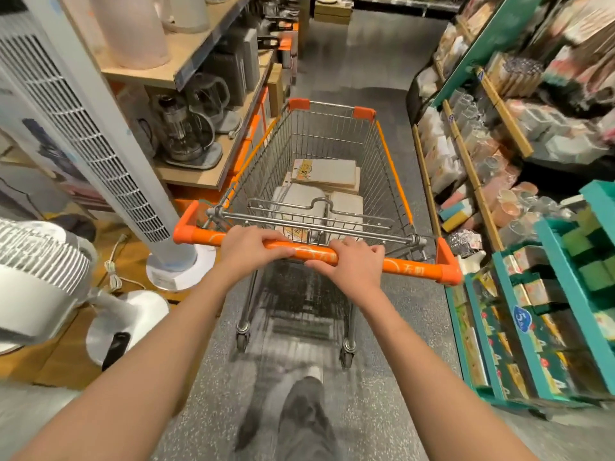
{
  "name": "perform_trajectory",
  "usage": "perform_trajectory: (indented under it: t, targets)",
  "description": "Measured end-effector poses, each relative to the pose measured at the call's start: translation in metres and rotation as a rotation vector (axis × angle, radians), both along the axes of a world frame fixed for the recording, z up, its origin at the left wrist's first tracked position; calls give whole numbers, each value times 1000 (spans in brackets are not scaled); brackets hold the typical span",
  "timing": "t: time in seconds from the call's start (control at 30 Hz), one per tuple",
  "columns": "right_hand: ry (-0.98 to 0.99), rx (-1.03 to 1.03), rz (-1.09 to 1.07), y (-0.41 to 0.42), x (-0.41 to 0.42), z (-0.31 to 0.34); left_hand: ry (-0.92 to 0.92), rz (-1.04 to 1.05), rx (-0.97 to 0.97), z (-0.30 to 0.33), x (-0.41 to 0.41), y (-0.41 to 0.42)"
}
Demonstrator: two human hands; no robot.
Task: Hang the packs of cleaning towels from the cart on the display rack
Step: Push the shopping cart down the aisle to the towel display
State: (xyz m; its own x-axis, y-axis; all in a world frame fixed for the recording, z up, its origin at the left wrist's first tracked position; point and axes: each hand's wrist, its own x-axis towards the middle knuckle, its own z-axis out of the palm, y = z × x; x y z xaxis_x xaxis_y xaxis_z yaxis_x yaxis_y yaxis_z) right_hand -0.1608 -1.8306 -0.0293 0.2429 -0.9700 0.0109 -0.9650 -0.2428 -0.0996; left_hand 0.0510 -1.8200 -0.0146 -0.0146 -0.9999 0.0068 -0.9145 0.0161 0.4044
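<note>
Both hands on the orange handle (409,266) of the wire cart (379,168) — left hand (251,249) curled over the bar left of its middle, right hand (354,266) wrapped round it just beside, thumbs underneath. Grey packs of cleaning towels (327,173) lying flat in the cart's basket, stacked toward its near end, behind the folded child seat (299,216). Left of the cart, a white tower fan (83,138) and glass kettles (186,131) — right of it, teal racks of sponges (585,261).
</note>
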Motion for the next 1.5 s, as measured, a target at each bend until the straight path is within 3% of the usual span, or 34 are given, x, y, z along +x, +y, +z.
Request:
perform_trajectory:
  t: [0.6, 0.83, 1.07, 1.23, 1.5]
  targets:
    - [-140, 84, 51, -248, 12, 3, 82, 71, 212, 8, 22, -252]
    - [-256, 93, 52, -336, 24, 3, 119, 60, 198, 2, 37, -342]
    - [-251, 156, 90, -418, 35, 8, 55, 142, 235, 5, 49, -426]
    - [-287, 210, 62, -469, 36, 10, -216, 271, 98, -4, 17, -477]
    - [-374, 436, 188, -549, 19, 19, -210, 495, 146, -11, -31, -552]
